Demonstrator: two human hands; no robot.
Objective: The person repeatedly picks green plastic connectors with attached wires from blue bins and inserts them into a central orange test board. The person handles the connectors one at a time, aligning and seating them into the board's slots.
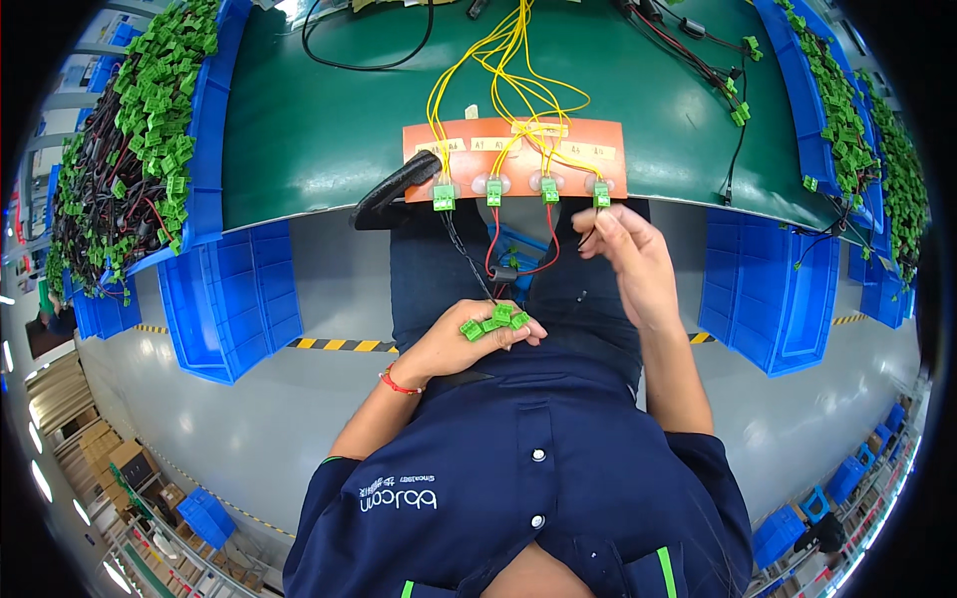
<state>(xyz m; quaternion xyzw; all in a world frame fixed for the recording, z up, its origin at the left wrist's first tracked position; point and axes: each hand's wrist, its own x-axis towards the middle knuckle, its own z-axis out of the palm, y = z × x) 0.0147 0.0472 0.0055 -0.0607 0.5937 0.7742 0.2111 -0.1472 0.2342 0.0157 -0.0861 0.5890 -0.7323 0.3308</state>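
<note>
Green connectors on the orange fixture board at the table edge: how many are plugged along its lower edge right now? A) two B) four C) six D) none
B: four green connectors sit in a row along the lower edge of the orange fixture board, each fed by yellow wires; the right hand is raised at the rightmost one, while the left hand holds several loose green connectors at the lap.

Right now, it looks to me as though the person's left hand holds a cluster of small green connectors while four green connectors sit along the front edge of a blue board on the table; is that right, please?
Not quite: the board is orange, not blue; the blue things are the bins beside the table. The rest stands: in the head view the left hand holds a cluster of small green connectors, and four green connectors sit along the board's front edge.
</note>
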